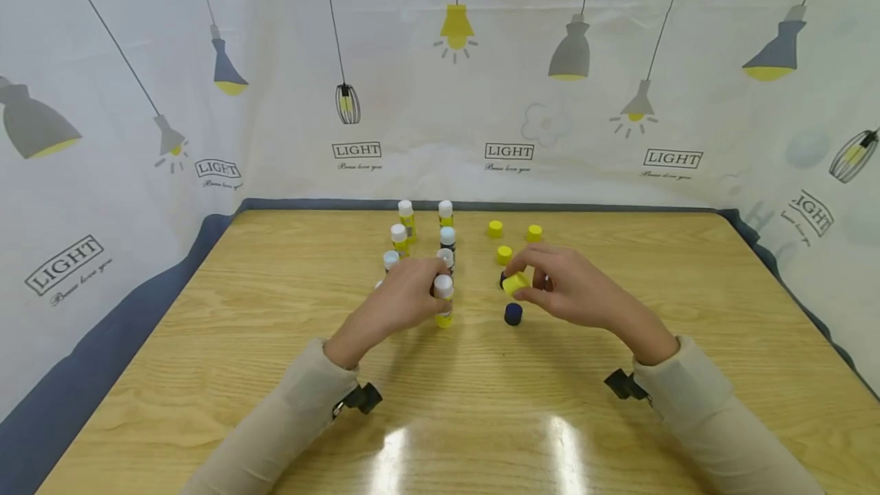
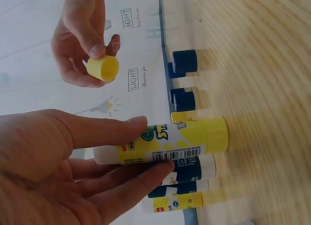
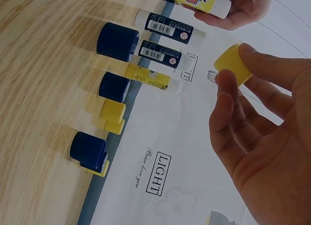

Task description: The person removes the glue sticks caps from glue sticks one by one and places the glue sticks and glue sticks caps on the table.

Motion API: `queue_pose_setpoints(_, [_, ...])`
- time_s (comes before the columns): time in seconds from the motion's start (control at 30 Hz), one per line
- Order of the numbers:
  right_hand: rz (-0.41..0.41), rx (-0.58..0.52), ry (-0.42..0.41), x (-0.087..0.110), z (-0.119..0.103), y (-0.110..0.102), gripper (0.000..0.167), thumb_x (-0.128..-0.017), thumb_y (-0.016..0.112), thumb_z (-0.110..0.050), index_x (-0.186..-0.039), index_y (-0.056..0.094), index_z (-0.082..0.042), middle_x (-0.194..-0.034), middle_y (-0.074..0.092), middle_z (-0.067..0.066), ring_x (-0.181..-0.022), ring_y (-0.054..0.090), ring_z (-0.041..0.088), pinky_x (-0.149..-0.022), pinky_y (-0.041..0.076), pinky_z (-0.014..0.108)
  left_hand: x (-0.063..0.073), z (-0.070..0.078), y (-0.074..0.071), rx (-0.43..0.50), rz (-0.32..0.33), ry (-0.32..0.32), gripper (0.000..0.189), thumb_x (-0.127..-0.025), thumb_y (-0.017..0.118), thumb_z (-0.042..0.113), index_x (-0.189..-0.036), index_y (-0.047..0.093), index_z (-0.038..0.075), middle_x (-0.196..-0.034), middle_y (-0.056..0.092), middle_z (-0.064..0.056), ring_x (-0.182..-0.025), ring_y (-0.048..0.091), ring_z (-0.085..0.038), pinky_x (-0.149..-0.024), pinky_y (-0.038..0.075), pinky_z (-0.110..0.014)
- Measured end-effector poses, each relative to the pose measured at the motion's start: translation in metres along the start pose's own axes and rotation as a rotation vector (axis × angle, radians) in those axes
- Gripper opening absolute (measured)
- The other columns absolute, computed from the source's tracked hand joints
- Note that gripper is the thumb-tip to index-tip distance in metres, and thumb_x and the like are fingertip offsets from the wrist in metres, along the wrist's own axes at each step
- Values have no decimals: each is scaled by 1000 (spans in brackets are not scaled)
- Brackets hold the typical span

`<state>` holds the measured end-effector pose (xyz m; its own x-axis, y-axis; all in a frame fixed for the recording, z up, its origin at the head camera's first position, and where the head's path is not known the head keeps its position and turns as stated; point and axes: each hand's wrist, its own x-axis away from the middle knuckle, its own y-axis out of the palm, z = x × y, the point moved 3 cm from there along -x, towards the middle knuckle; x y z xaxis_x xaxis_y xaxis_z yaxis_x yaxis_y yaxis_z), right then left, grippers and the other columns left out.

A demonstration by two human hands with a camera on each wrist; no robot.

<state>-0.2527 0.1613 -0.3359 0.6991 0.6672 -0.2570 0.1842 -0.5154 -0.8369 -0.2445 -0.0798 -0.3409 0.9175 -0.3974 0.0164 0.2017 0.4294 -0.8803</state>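
My left hand (image 1: 409,292) grips an upright yellow glue stick (image 1: 444,315) with a white top, thumb on one side and fingers on the other. In the left wrist view that glue stick (image 2: 187,142) shows its barcode. Across from it, my right hand (image 1: 577,289) pinches a yellow cap (image 1: 516,284) between thumb and fingers, held apart from the glue stick. The cap's open end (image 2: 111,69) faces the left wrist camera. Below the right hand a dark blue cap (image 1: 512,315) stands on the table, and another is partly hidden behind the pinched cap.
Two columns of glue sticks stand on the wooden table (image 1: 275,373), including a yellow one (image 1: 408,224) at the back and a dark blue one (image 3: 167,28); the left hand hides some. Yellow caps (image 1: 495,229) sit at the back right. A printed curtain (image 1: 426,159) borders the table.
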Motion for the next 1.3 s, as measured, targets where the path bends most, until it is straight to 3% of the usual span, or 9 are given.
queue_pose_setpoints(0.37, [-3,-4,-6,0,0,-2,26,-91,81,-15,-114,71,-13,-107,71,-2,-70,58,5,-63,51,24,1,0,-4,33,-44,-16,21,-85,86,15,-97,69,11,-91,72,-1,-76,64,-13,-71,54,-31])
queue_pose_setpoints(0.53, [-10,-1,4,0,2,-2,27,-91,81,-15,-116,71,-11,-108,72,-1,-71,58,5,-63,51,24,3,-1,-11,50,-42,-35,23,-88,84,20,-104,71,11,-97,74,0,-84,66,-12,-76,55,-31])
queue_pose_setpoints(0.73, [-17,7,13,1,4,-2,27,-90,81,-14,-115,71,-13,-110,73,-1,-72,58,4,-64,52,24,8,4,-26,34,-13,-63,40,-91,81,32,-119,71,6,-111,75,-9,-101,71,-21,-89,58,-39])
queue_pose_setpoints(0.93, [-20,18,18,2,6,-2,26,-90,81,-12,-115,71,-12,-110,74,0,-73,59,3,-66,53,24,13,3,-43,63,109,-64,45,-97,72,42,-124,69,7,-113,75,-9,-102,72,-22,-89,59,-41])
queue_pose_setpoints(1.1, [-21,23,20,3,10,-2,26,-89,82,-10,-112,70,-12,-108,74,1,-72,59,3,-66,53,24,16,-1,-55,126,205,-35,39,-100,69,39,-123,68,8,-110,75,-8,-101,74,-23,-89,60,-41])
queue_pose_setpoints(1.3, [-36,25,60,4,20,-4,25,-88,82,-9,-109,70,-11,-106,73,2,-76,61,7,-69,55,27,18,-6,-66,130,303,17,33,-101,69,35,-118,68,7,-110,75,-9,-96,75,-24,-84,61,-40])
